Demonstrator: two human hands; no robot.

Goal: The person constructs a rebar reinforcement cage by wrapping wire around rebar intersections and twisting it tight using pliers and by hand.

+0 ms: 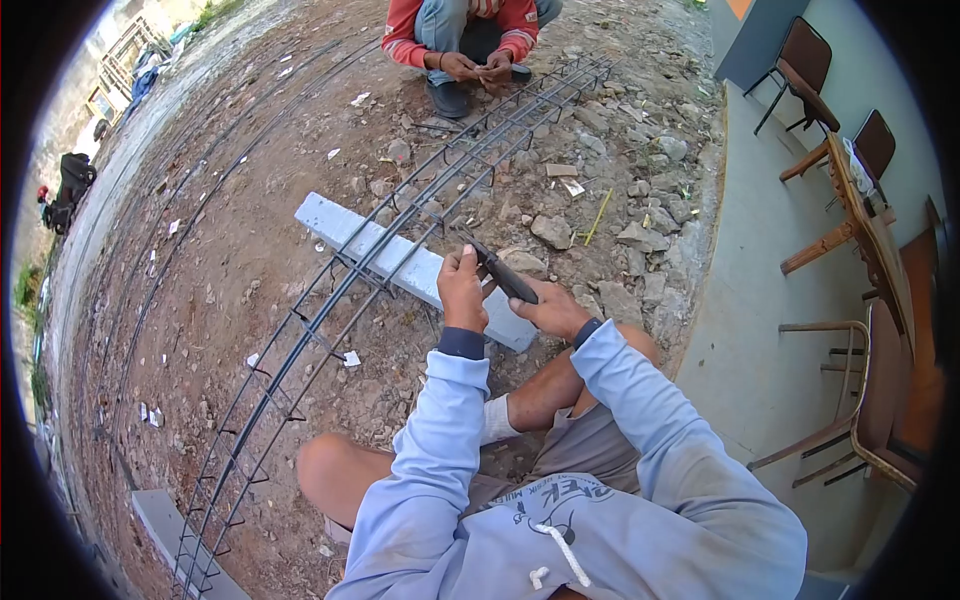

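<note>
My right hand (550, 308) is wrapped round the dark handles of a pair of pliers (508, 276), whose jaws point up and to the left. Close beside the jaws is my left hand (463, 290), its thumb and fingers pinched together. What they pinch, if anything, is too small to make out. Just beyond both hands runs a long rebar cage (340, 270), made of thin bars with square stirrups. It rests across a pale grey block (410, 264) in front of my legs.
Another person (465, 45) squats at the cage's far end, hands together. A second grey block (180, 540) lies under the near end. Broken stones (640, 237) cover the ground at right, beside a raised floor with chairs (803, 65) and a wooden table (865, 230). Long bars (185, 225) lie left.
</note>
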